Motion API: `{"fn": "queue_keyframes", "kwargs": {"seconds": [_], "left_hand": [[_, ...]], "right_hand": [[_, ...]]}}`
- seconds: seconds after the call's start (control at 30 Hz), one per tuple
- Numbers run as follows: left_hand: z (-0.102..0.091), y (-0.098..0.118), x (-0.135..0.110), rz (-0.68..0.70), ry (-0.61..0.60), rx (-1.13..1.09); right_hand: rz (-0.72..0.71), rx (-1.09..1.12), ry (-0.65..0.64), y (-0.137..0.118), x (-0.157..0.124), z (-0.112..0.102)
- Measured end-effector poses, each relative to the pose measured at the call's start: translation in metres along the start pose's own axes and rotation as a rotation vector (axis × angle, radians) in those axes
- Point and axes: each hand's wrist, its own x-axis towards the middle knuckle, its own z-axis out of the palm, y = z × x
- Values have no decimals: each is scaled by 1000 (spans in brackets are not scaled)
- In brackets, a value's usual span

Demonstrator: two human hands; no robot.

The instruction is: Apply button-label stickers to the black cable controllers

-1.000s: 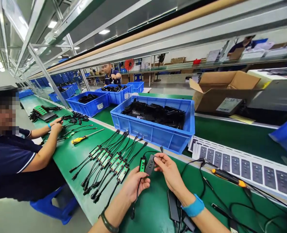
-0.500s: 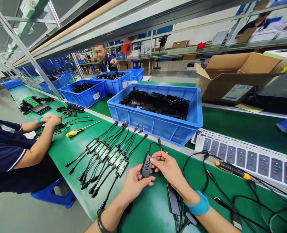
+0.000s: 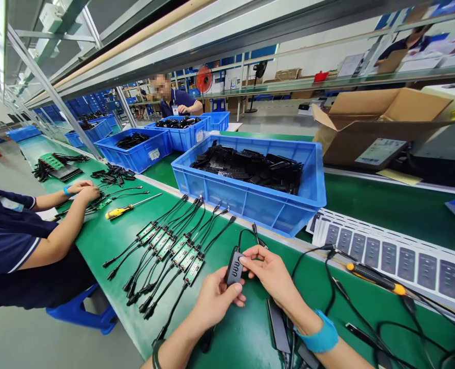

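A factory hall with metal frames overhead surrounds a long green workbench (image 3: pixel 112 236). A co-worker (image 3: pixel 15 241) in a dark blue shirt sits along its left side, hands over cables. Near the middle stands a large blue bin (image 3: pixel 246 205) heaped with black plastic pieces, with an open cardboard box (image 3: pixel 350 143) behind it to the right. Printed sheets (image 3: pixel 408 264) lie to the right of the bin, and a row of cabled circuit boards (image 3: pixel 160 243) lies in front of it.

The person's left hand (image 3: pixel 216 296) closes its thumb and fingers around the lower end of a small dark grey housing (image 3: pixel 235 269). The right hand (image 3: pixel 263 266) pinches the upper right edge of that same piece between thumb and fingertips. The housing is above the bench, between the two hands, its slotted face up and its length tilted; whether its halves are fully seated cannot be told. A thin black cable (image 3: pixel 241 236) curves from its top end.

The housing looks light and stiff, probably smooth enough to slide a little under dry fingers. The long side edges seem the safest hold. The cable looks flexible, and the point where it enters is likely the weakest, so pulling there is best avoided.
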Motion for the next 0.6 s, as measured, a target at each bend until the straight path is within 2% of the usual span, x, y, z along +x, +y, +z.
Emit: {"fn": "queue_keyframes", "kwargs": {"seconds": [0.27,0.37,0.47,0.6], "left_hand": [[-1,-8,0,81,16,169],[-1,-9,-2,119,-11,236],[0,-13,-3,100,-24,297],[1,-15,-2,67,9,347]], "right_hand": [[49,57,-52,-2,-2,1],[74,72,-171,-4,-4,1],[23,-1,-252,-3,-4,1],[-61,-53,-214,-1,-4,1]]}}
